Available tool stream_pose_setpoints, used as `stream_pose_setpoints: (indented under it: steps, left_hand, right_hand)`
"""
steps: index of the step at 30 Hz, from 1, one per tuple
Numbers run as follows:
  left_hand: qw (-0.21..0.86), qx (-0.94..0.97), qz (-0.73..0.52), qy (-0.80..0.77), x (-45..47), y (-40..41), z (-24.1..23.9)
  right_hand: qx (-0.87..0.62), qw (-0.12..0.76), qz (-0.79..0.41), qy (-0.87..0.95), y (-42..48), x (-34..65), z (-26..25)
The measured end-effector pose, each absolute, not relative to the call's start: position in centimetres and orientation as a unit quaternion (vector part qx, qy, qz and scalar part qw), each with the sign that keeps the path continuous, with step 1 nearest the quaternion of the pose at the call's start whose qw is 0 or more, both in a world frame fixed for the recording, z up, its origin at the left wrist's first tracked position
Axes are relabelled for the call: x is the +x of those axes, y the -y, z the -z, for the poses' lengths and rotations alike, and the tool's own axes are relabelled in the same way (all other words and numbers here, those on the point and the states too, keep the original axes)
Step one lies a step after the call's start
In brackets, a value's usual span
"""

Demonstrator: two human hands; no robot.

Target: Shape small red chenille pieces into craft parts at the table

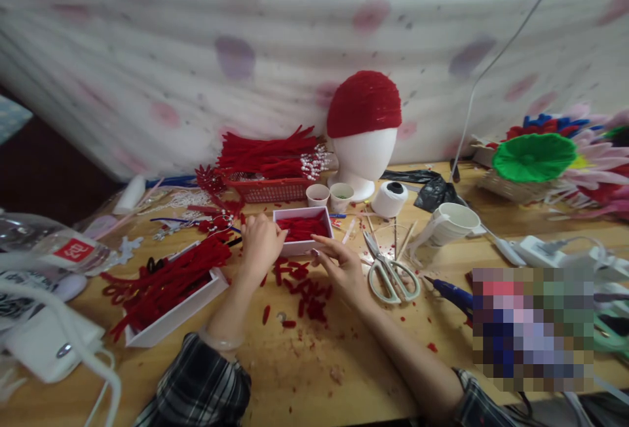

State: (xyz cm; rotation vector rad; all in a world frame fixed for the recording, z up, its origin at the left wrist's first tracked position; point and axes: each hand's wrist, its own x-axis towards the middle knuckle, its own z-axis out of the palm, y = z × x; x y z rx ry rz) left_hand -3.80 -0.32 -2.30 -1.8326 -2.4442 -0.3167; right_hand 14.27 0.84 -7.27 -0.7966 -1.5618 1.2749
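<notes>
My left hand [261, 243] is at the left end of a small white box [304, 248], its fingers bent and the tips hidden behind the hand. Short red fuzzy chenille pieces [305, 227] lie in that box. By the box's front right corner, my right hand [346, 273] has its fingers stretched apart, with nothing plainly held. Cut red chenille bits [312, 296] are scattered on the table between my hands. To the left, a long white box [171, 315] is heaped with red chenille stems [181, 273].
Scissors [392, 275] lie right of my right hand. Behind stand a red basket [275, 191], a foam head [364, 152] with a red cap, paper cups [341, 198] and a thread spool [390, 200]. A white mug [455, 221] and power strips [540, 251] are at right.
</notes>
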Motion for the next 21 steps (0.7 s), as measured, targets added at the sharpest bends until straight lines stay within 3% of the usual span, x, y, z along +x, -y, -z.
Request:
stream_pose_setpoints:
  steps: [7, 11, 14, 17, 21]
  left_hand:
    - [0.047, -0.593, 0.054, 0.802, -3.6, 0.0, 2.5]
    - [0.039, -0.582, 0.06, 0.81, -3.4, -0.4, 2.0]
    - [0.061, -0.557, 0.13, 0.818, -3.3, 0.2, 1.3]
    - [0.061, -0.552, 0.253, 0.793, -2.3, 2.1, 1.6]
    - [-0.046, -0.618, 0.376, 0.689, 0.0, 5.2, 3.4]
  right_hand:
    - [-0.365, 0.486, -0.566, 0.557, -0.6, 14.0, 7.3]
    - [-0.344, 0.495, -0.52, 0.606, -0.5, 14.3, 6.7]
    - [-0.309, 0.505, -0.498, 0.634, -0.6, 14.4, 6.5]
    - [-0.31, 0.476, -0.566, 0.597, -0.4, 14.1, 6.4]
    - [-0.315, 0.409, -0.673, 0.53, 0.0, 13.4, 6.5]
